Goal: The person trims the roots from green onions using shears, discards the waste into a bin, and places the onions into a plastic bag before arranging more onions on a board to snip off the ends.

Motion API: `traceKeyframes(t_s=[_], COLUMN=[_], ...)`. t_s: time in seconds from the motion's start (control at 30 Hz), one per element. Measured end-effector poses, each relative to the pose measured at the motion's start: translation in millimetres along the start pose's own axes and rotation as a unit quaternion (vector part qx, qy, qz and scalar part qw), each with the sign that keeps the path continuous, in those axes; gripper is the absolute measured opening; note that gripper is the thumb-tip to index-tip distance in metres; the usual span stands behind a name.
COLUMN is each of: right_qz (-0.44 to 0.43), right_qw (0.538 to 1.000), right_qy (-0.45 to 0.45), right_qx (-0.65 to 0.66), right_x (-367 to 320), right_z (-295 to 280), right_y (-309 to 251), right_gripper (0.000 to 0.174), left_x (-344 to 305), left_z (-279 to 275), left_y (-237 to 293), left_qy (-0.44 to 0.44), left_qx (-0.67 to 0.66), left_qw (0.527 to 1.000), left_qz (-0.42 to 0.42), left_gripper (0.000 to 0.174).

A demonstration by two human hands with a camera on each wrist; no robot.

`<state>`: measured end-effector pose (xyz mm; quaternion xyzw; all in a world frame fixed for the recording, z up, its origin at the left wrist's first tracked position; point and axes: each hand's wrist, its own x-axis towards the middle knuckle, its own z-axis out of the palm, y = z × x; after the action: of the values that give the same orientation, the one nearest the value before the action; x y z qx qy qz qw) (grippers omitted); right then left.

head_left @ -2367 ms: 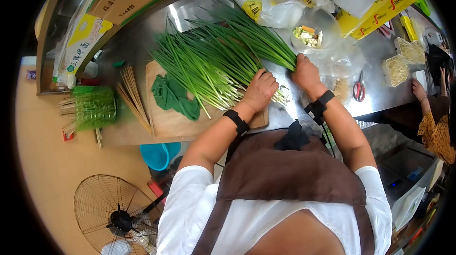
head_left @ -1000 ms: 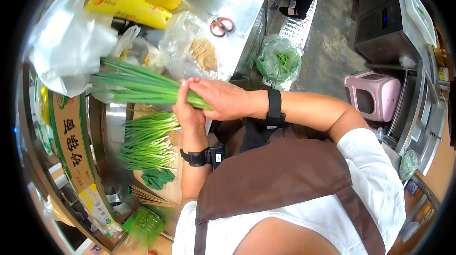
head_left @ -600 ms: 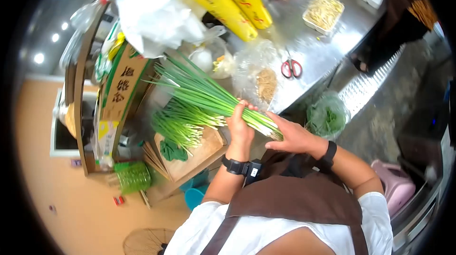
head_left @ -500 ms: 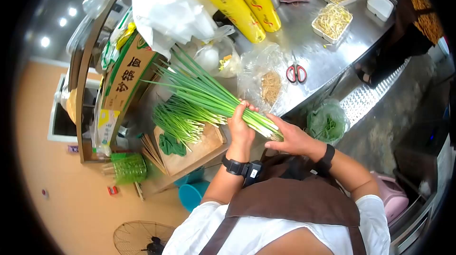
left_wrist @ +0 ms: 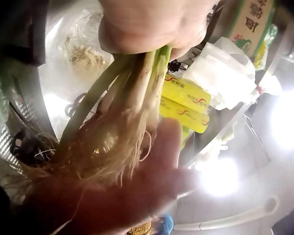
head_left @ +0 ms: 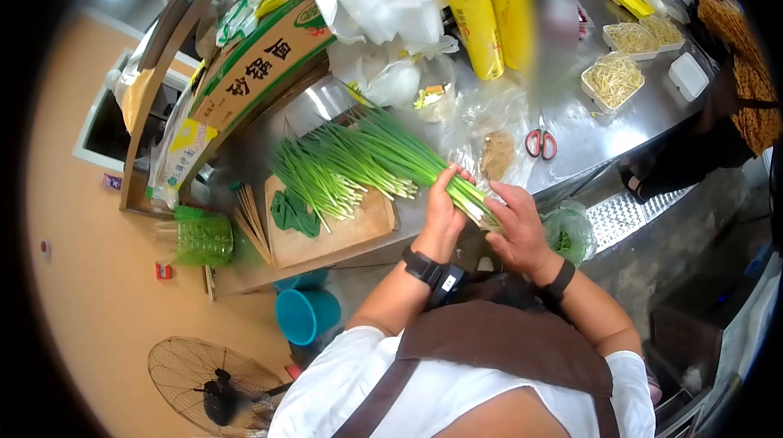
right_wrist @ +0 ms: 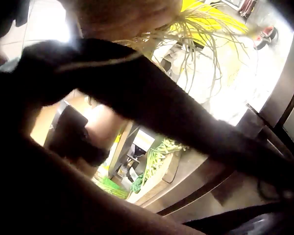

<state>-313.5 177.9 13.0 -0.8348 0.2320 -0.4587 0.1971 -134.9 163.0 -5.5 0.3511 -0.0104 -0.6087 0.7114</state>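
Note:
My left hand point(head_left: 444, 205) grips a bunch of scallions point(head_left: 424, 162) near its white ends, leaves pointing up and away over the counter. At the root end is my right hand point(head_left: 522, 230), fingers and thumb extended on either side of the tips. In the left wrist view, stringy roots point(left_wrist: 103, 152) hang below the left fist onto the right palm. More scallions point(head_left: 342, 185) lie on the wooden cutting board point(head_left: 351, 232), beside a crumpled green cloth point(head_left: 294, 214). The right wrist view is mostly dark, with loose roots point(right_wrist: 206, 44) at its top.
A clear bag point(head_left: 496, 157) with tan strands and red-handled scissors point(head_left: 541, 144) lie to the right. Bean sprouts in trays point(head_left: 613, 81) stand farther off, near another person point(head_left: 738, 79). Below the counter edge are a green-bagged bin point(head_left: 569, 234), blue bucket point(head_left: 306, 316) and fan point(head_left: 216, 397).
The bunch, first in my right hand, is now in my left. My hands turned right with it, then partly back toward the counter. My right hand moved to the root end.

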Motion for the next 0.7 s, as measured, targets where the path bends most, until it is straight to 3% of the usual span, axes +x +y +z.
traceKeyframes(t_s=[0.13, 0.17, 0.3, 0.4, 0.7], right_qz=[-0.015, -0.021, 0.102, 0.122, 0.066], right_qw=[0.999, 0.998, 0.993, 0.988, 0.993], right_qy=[-0.026, -0.041, -0.016, 0.018, 0.006], right_qx=[0.04, 0.052, 0.052, 0.097, 0.094], right_x=[2.0, -0.4, -22.0, -21.9, 7.1], right_z=[14.9, 13.1, -2.9, 2.8, 38.3], right_y=[-4.1, -1.5, 4.5, -2.7, -7.4], right_gripper=[0.053, 0.061, 0.077, 0.079, 0.073], left_x=[-2.1, -2.4, 2.6, 4.0, -5.3], left_z=[-6.3, -6.8, -13.9, -19.3, -25.3], left_y=[8.9, 13.3, 35.9, 34.8, 14.1], left_qy=[-0.001, -0.002, -0.016, -0.018, -0.046], left_qx=[0.017, 0.014, -0.021, -0.05, -0.099], left_qw=[1.0, 1.0, 1.0, 0.998, 0.991], left_qz=[-0.001, 0.004, -0.006, -0.032, -0.08], left_gripper=[0.011, 0.011, 0.009, 0.009, 0.01])
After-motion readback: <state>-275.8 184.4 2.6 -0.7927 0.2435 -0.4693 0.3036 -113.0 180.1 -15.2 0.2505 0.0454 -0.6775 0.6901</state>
